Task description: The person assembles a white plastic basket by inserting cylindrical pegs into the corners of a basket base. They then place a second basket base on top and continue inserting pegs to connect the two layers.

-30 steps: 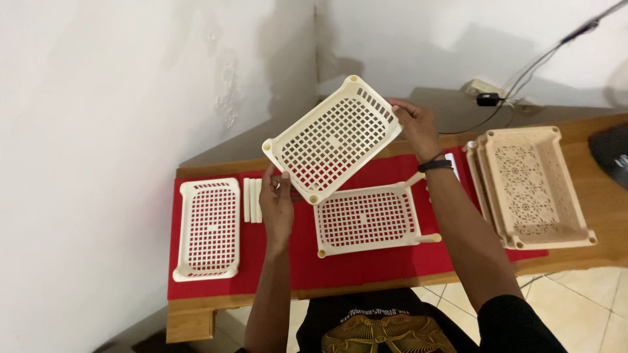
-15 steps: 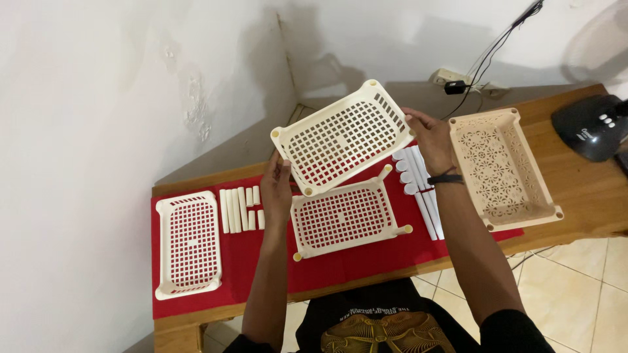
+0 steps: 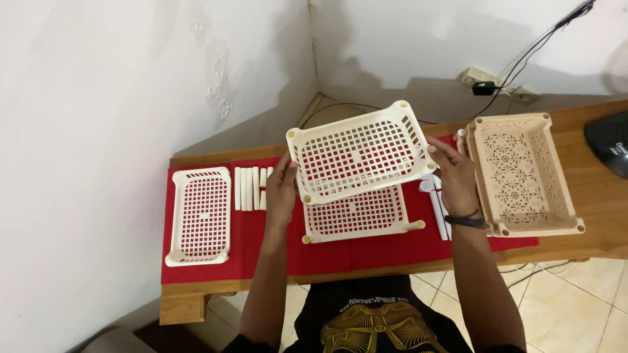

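Beneath both hands, a wooden surface [image 3: 592, 196] stands in a corner of white walls, covered in its middle by a red cloth [image 3: 275, 252]; pale floor tiles show at the near right. The left hand [image 3: 281, 191] and the right hand [image 3: 453, 178] each grip one short end of a cream perforated tray [image 3: 358, 151], held tilted above the cloth with nothing in it. Directly under it a second cream tray [image 3: 356, 214] lies on the cloth, with posts at its corners. Just left of the left hand lie short white tubes [image 3: 252, 188], and beyond them a third cream tray [image 3: 200, 216], empty. Beside the right hand lie longer white tubes [image 3: 437, 202]. Right of that hand sits a beige patterned basket [image 3: 523, 175], apparently a nested stack. A black object [image 3: 611, 150] sits at the far right edge.
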